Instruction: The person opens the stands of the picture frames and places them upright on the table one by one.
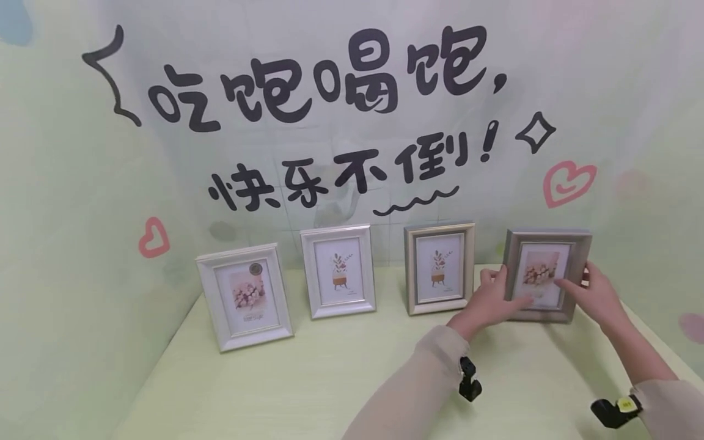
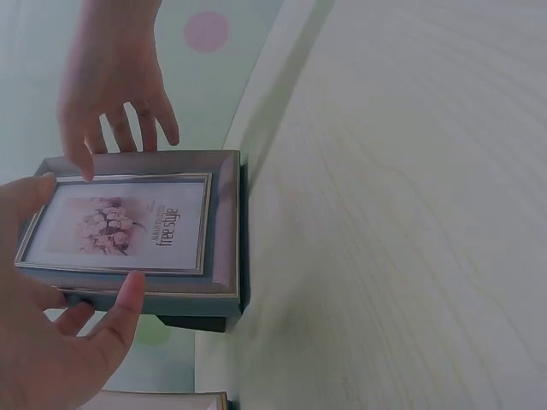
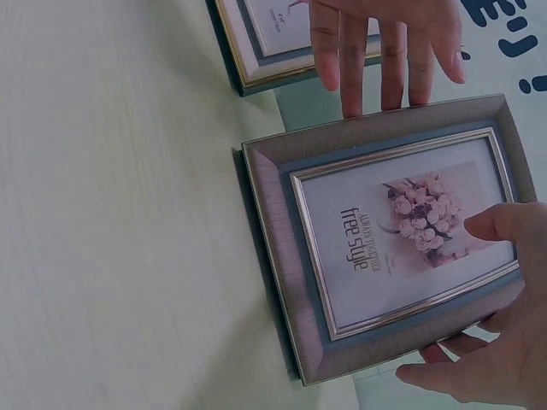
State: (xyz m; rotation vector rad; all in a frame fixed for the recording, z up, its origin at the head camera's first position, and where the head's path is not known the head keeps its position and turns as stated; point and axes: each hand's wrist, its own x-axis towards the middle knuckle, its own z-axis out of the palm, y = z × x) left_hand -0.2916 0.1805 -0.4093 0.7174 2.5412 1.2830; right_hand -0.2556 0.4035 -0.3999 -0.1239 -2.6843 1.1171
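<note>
A grey-brown picture frame (image 1: 510, 256) with a pink flower print stands upright at the right of the table, its stand leg (image 2: 195, 323) showing in the left wrist view. My left hand (image 1: 491, 300) is at its left side, fingertips at the side edge and thumb across the lower front. Straight fingers of that hand meet the edge in the right wrist view. At the opposite side is my right hand (image 1: 596, 294), its thumb (image 3: 491, 224) over the print and its other fingers extended along the edge.
Left of it stand a beige-gold frame (image 1: 412, 269), a white frame (image 1: 338, 230) and another white frame (image 1: 209, 287), all upright on the pale table (image 1: 308, 379). A printed backdrop (image 1: 330, 36) with large dark characters hangs close behind.
</note>
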